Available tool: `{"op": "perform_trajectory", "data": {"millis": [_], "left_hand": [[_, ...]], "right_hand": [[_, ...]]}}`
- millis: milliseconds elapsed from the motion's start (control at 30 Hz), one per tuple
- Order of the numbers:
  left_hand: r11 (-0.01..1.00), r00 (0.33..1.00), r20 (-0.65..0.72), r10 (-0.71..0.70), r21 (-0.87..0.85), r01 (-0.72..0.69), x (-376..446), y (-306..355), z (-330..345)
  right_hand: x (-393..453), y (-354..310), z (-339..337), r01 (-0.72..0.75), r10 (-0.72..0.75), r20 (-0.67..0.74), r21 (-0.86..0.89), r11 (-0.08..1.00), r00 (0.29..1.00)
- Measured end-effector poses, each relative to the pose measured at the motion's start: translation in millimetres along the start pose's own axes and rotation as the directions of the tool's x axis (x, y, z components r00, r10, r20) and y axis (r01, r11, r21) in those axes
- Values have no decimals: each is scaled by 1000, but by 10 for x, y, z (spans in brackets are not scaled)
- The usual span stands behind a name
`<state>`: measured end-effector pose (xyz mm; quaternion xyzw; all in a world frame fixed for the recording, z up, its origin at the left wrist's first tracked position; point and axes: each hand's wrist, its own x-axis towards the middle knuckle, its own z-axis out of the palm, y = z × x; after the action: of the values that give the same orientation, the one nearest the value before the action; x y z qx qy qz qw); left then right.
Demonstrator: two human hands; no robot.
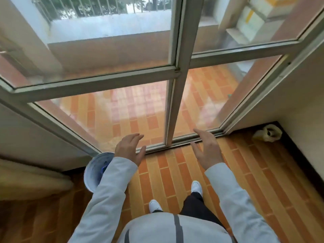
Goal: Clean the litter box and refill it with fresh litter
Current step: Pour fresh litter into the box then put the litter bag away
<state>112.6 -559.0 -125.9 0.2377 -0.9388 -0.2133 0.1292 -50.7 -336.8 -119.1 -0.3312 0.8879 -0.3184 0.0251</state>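
Here I hold both hands out in front of me, low over the tiled floor (175,172), facing a sliding glass door (122,109). My left hand (129,149) has its grip spread, fingers straight and slightly fanned, holding nothing and touching nothing that I can see. My right hand (207,148) is likewise loose, fingers extended toward the door track (184,140), thumb apart, nothing in it. Just beside my left sleeve (108,186), at the floor's left edge near the door frame, stands a white bucket (95,171) with something blue inside. A crumpled pale bag (268,133) lies in the floor's far right corner against the wall. I cannot see the litter box anywhere in this view.
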Motion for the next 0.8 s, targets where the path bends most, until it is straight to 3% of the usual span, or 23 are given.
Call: {"op": "perform_trajectory", "data": {"millis": [300, 800], "left_hand": [[930, 922, 125, 367, -73, -361, 585, 1283, 720], [815, 791, 196, 579, -164, -556, 1030, 3923, 2155]], "right_hand": [[-540, 975, -904, -282, 277, -220, 9, 959, 936], [-965, 3070, -2721, -489, 456, -352, -5, 872, 817]]}}
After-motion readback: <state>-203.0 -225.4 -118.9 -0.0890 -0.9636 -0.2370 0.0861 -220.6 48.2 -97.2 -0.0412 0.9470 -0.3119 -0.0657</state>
